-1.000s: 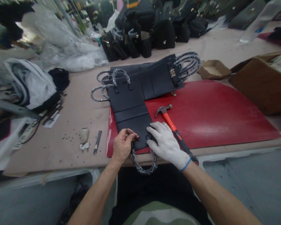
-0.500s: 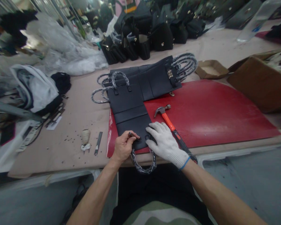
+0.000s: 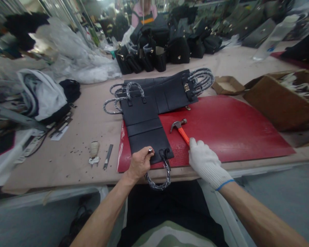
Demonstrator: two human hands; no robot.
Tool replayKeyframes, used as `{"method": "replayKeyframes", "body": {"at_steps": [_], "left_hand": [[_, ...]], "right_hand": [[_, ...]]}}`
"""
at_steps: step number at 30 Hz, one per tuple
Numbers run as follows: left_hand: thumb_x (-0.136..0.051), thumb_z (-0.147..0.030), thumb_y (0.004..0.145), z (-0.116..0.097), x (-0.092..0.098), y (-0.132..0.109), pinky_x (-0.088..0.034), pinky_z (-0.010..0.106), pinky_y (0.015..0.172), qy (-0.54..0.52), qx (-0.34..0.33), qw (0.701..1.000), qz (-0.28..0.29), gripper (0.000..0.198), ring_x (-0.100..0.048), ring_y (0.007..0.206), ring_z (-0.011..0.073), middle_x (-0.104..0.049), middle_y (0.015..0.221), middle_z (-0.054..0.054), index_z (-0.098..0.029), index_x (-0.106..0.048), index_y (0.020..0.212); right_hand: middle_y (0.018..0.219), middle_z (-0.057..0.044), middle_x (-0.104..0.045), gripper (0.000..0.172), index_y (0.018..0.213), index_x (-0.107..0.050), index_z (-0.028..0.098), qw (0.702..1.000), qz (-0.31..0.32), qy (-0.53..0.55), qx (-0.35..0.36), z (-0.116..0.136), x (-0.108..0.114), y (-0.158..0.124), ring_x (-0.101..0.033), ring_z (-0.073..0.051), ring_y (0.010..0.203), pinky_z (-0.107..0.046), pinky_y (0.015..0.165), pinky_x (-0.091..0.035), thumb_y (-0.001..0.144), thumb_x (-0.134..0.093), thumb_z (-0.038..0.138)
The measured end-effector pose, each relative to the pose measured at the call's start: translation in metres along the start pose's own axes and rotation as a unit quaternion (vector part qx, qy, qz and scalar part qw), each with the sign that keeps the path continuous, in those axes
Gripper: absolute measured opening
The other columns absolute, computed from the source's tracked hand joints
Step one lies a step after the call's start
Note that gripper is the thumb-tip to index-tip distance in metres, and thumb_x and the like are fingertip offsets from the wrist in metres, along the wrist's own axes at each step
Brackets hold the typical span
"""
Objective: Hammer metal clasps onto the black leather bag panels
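My bare left hand is closed around a short metal punch, its shiny top end sticking up from the fingers. Under it lies a black leather bag panel with a plastic-wrapped handle hanging over the table's front edge. My right hand, in a white knitted glove, is wrapped round the grip of a claw hammer. The hammer's head rests on or just over a red mat, right of the panel. The punch's lower tip is hidden by my left hand.
More black panels with wrapped handles lie behind. Left of the mat are an awl-like tool with a pale handle and a flat blade. Cardboard boxes stand right; black bags line the back. A person is beyond them.
My right hand has left the panel, moved right and taken hold of the hammer's handle. My left hand stays at the panel, with the punch now held more upright.
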State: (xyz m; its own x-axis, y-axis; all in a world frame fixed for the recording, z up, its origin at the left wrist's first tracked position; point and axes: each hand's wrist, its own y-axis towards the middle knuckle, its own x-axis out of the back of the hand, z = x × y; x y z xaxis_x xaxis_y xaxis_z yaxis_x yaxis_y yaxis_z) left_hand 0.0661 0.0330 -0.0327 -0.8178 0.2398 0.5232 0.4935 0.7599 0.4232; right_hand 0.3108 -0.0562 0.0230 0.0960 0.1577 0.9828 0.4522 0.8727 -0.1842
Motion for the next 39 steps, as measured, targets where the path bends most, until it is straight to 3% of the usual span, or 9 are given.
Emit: {"method": "replayKeyframes", "body": {"at_steps": [4, 7, 10, 12, 19, 25, 31, 36, 39], "left_hand": [[-0.053, -0.015, 0.097, 0.004, -0.004, -0.002, -0.058, 0.025, 0.076, 0.010, -0.013, 1.000, -0.013, 0.014, -0.075, 0.082, 0.0174, -0.076, 0.090, 0.004, -0.021, -0.065, 0.099], [-0.051, -0.015, 0.098, 0.004, -0.007, -0.002, -0.058, 0.025, 0.074, 0.007, -0.010, 1.000, -0.019, 0.015, -0.075, 0.079, 0.0172, -0.076, 0.088, 0.004, -0.021, -0.065, 0.098], [-0.051, -0.015, 0.098, 0.004, -0.009, -0.002, -0.057, 0.025, 0.074, 0.002, 0.000, 1.000, -0.019, 0.015, -0.075, 0.079, 0.0172, -0.075, 0.087, 0.003, -0.021, -0.065, 0.097], [-0.051, -0.015, 0.098, 0.005, -0.009, -0.003, -0.057, 0.025, 0.075, 0.001, 0.006, 1.000, -0.019, 0.015, -0.075, 0.080, 0.0172, -0.075, 0.088, 0.003, -0.022, -0.064, 0.097], [-0.051, -0.017, 0.098, 0.007, -0.012, -0.003, -0.055, 0.025, 0.070, 0.014, 0.003, 1.000, -0.023, 0.016, -0.073, 0.075, 0.0173, -0.074, 0.083, 0.003, -0.021, -0.066, 0.098], [-0.051, -0.018, 0.098, 0.007, -0.012, -0.003, -0.056, 0.025, 0.074, 0.005, 0.002, 1.000, -0.024, 0.016, -0.074, 0.079, 0.0172, -0.076, 0.088, 0.005, -0.021, -0.067, 0.096], [-0.052, -0.018, 0.098, 0.006, -0.012, -0.003, -0.054, 0.024, 0.067, 0.022, 0.013, 0.999, -0.020, 0.016, -0.072, 0.072, 0.0171, -0.074, 0.081, 0.003, -0.021, -0.067, 0.095], [-0.051, -0.016, 0.098, 0.007, -0.011, -0.004, -0.056, 0.025, 0.074, 0.017, -0.008, 1.000, -0.019, 0.016, -0.073, 0.078, 0.0174, -0.075, 0.086, 0.005, -0.020, -0.067, 0.096], [-0.052, -0.016, 0.096, 0.007, -0.011, -0.004, -0.054, 0.024, 0.067, 0.031, 0.003, 0.999, -0.016, 0.016, -0.071, 0.071, 0.0169, -0.073, 0.079, 0.004, -0.021, -0.067, 0.092]], "right_hand": [[0.104, -0.018, -0.067, 0.038, 0.132, -0.055, 0.011, 0.991, 0.031, 0.126, -0.031, -0.010, 0.011, 0.007, -0.070, -0.029, 0.091, -0.038, 0.077, -0.052, 0.096, -0.044, 0.016], [0.080, -0.004, -0.062, 0.028, 0.118, -0.058, 0.015, 0.972, 0.023, 0.236, 0.005, -0.018, 0.032, -0.002, -0.064, -0.020, 0.068, -0.030, 0.062, -0.049, 0.101, -0.039, 0.028], [0.066, 0.005, -0.048, 0.033, 0.109, -0.056, 0.020, 0.890, 0.012, 0.449, 0.074, -0.015, 0.062, -0.028, -0.050, -0.015, 0.050, -0.027, 0.046, -0.041, 0.104, -0.037, 0.047], [0.068, 0.005, -0.052, 0.035, 0.107, -0.056, 0.021, 0.852, -0.008, 0.506, 0.135, -0.009, 0.077, -0.047, -0.054, -0.015, 0.053, -0.027, 0.050, -0.045, 0.105, -0.038, 0.051], [0.066, -0.003, -0.064, 0.025, 0.081, -0.054, 0.023, 0.939, -0.094, 0.213, 0.255, 0.007, 0.071, -0.063, -0.058, -0.020, 0.054, -0.031, 0.053, -0.034, 0.100, -0.043, 0.035], [0.067, 0.001, -0.061, 0.024, 0.103, -0.059, 0.024, 0.891, -0.211, 0.326, 0.234, 0.012, 0.096, -0.068, -0.057, -0.017, 0.051, -0.029, 0.052, -0.038, 0.105, -0.041, 0.040], [0.061, -0.003, -0.063, 0.025, 0.078, -0.054, 0.024, 0.954, -0.096, 0.132, 0.253, 0.010, 0.079, -0.065, -0.056, -0.018, 0.048, -0.029, 0.050, -0.031, 0.098, -0.045, 0.036], [0.068, -0.003, -0.065, 0.034, 0.096, -0.059, 0.023, 0.924, -0.142, 0.259, 0.245, 0.011, 0.080, -0.066, -0.059, -0.018, 0.054, -0.029, 0.054, -0.038, 0.106, -0.033, 0.042], [0.069, -0.006, -0.067, 0.032, 0.092, -0.060, 0.021, 0.949, -0.087, 0.167, 0.254, 0.011, 0.074, -0.065, -0.062, -0.021, 0.057, -0.030, 0.055, -0.035, 0.103, -0.037, 0.040]]}}
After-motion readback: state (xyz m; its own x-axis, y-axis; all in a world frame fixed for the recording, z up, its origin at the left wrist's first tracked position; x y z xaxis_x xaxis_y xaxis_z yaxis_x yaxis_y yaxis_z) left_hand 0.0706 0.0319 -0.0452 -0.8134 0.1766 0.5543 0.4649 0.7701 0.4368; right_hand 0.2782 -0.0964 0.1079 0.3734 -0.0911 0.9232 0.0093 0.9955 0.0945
